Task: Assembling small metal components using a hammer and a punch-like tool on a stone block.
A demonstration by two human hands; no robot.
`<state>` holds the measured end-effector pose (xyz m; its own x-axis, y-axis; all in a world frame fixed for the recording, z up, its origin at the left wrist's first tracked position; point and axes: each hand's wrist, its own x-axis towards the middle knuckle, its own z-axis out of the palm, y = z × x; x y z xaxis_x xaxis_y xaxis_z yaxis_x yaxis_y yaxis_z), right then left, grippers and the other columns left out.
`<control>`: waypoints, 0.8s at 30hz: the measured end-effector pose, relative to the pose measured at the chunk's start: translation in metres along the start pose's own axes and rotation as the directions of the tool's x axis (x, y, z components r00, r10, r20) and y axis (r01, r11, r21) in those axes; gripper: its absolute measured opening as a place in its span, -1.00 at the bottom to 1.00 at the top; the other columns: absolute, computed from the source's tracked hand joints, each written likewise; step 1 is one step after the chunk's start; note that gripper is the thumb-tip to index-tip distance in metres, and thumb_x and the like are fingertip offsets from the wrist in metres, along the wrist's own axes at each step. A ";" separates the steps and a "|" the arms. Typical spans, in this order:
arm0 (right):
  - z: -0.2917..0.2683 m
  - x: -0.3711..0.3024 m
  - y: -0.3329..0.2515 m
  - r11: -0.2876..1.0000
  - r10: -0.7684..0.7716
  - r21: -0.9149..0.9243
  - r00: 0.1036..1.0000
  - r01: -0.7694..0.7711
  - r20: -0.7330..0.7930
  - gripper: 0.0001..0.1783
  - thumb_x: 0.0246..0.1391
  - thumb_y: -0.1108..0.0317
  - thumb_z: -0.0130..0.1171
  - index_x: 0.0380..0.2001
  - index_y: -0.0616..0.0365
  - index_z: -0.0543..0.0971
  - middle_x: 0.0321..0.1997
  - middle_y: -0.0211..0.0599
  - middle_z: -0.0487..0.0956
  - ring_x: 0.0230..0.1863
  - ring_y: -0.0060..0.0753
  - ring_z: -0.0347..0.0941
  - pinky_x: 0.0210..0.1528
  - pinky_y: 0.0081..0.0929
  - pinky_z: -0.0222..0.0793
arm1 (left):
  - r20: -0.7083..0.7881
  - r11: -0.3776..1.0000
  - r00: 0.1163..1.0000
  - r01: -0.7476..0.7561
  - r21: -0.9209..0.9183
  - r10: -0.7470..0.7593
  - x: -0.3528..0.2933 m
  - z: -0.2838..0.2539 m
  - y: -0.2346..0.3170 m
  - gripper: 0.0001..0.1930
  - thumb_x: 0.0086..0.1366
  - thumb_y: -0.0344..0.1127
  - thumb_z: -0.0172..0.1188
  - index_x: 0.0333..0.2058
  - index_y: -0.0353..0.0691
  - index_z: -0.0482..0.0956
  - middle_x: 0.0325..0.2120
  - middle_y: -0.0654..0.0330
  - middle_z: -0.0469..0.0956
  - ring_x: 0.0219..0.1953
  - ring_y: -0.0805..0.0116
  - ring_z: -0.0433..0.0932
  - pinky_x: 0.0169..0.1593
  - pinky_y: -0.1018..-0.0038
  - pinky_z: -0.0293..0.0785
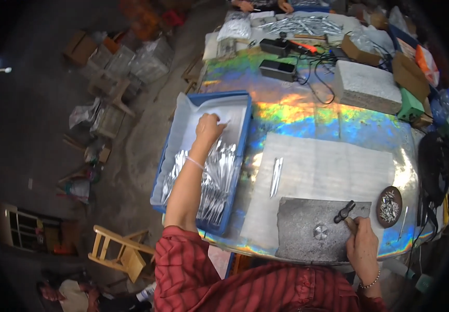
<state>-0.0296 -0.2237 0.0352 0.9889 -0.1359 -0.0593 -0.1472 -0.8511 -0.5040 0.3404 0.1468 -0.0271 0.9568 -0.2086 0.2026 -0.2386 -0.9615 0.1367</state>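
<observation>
My left hand [209,129] is over the far half of a blue tray [242,136] lined with white sheet. Its fingers are curled together, and whatever they pinch is too small to make out. Slim, shiny silver metal pieces [216,171] lie in rows in the tray's near half, partly behind my forearm. My right hand [362,243] is wrapped round the handle of a small hammer [345,211], its dark head above a grey plate [297,229]. A round metal disc [320,232] is set on that plate. A few slim silver pieces [276,178] lie on the white sheet [328,161].
A brown oval bowl [388,207] of small metal bits stands at right, beside a thin rod [403,222]. Farther back are a white foam block [367,86], black boxes [277,70] with cables and a silver heap [307,24]. A wooden chair [126,252] stands left; another person's hands [245,6] show at the far edge.
</observation>
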 end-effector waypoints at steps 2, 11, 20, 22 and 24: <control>0.010 -0.003 0.003 1.000 0.011 -0.010 0.998 -0.012 -0.054 -0.66 -0.16 0.58 -0.03 -0.21 0.25 0.28 -0.32 -0.02 0.32 -0.32 0.10 0.33 -0.32 -0.12 0.25 | 0.223 0.995 0.970 0.089 0.047 -0.097 0.017 0.029 -0.015 -0.72 -0.18 -0.18 0.25 -0.52 -0.27 0.62 -0.47 -0.11 0.55 -0.36 -0.01 0.54 -0.22 0.24 0.44; 0.000 -0.004 0.027 0.945 0.063 0.326 0.986 -0.008 -0.157 -0.74 -0.13 0.60 -0.02 -0.27 0.29 0.34 -0.44 0.01 0.38 -0.45 0.02 0.35 -0.43 -0.31 0.25 | -0.260 0.982 0.964 -0.093 -0.165 0.047 -0.012 -0.056 0.049 -0.83 0.15 -0.29 0.09 -0.44 -0.29 0.42 -0.46 -0.08 0.52 -0.39 -0.08 0.50 -0.36 0.20 0.39; -0.031 0.010 0.128 0.946 0.287 0.284 0.810 -0.155 -0.511 -0.81 -0.14 0.45 0.10 -0.41 0.33 0.44 -0.54 -0.12 0.43 -0.54 -0.30 0.36 -0.46 -0.46 0.25 | 0.229 0.587 0.962 0.099 -0.804 0.152 -0.216 -0.124 0.192 -0.85 0.19 -0.53 0.03 -0.25 -0.40 0.45 -0.48 0.14 0.54 -0.54 0.52 0.49 -0.50 0.63 0.39; -0.027 0.015 0.156 0.954 0.285 0.220 0.843 -0.204 -0.455 -0.78 -0.19 0.44 0.12 -0.40 0.33 0.45 -0.49 -0.07 0.44 -0.45 -0.16 0.40 -0.40 -0.37 0.28 | 0.343 0.444 0.921 0.234 -0.865 0.183 -0.237 -0.092 0.209 -0.79 0.18 -0.55 0.05 -0.18 -0.43 0.45 -0.44 0.15 0.54 -0.52 0.50 0.52 -0.42 0.63 0.47; -0.027 0.017 0.166 0.958 0.286 0.108 0.878 -0.265 -0.384 -0.74 -0.24 0.40 0.16 -0.42 0.32 0.46 -0.44 -0.02 0.44 -0.34 0.01 0.40 -0.29 -0.24 0.29 | 0.401 0.374 0.896 0.312 -0.873 0.189 -0.249 -0.079 0.229 -0.78 0.19 -0.55 0.05 -0.16 -0.44 0.44 -0.40 0.14 0.51 -0.46 0.47 0.53 -0.37 0.60 0.50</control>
<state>-0.0373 -0.3807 -0.0260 0.8192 -0.5574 0.1351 -0.4008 -0.7249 -0.5602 0.0344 -0.0072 0.0305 0.8792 -0.4407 -0.1811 0.0635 -0.2682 0.9613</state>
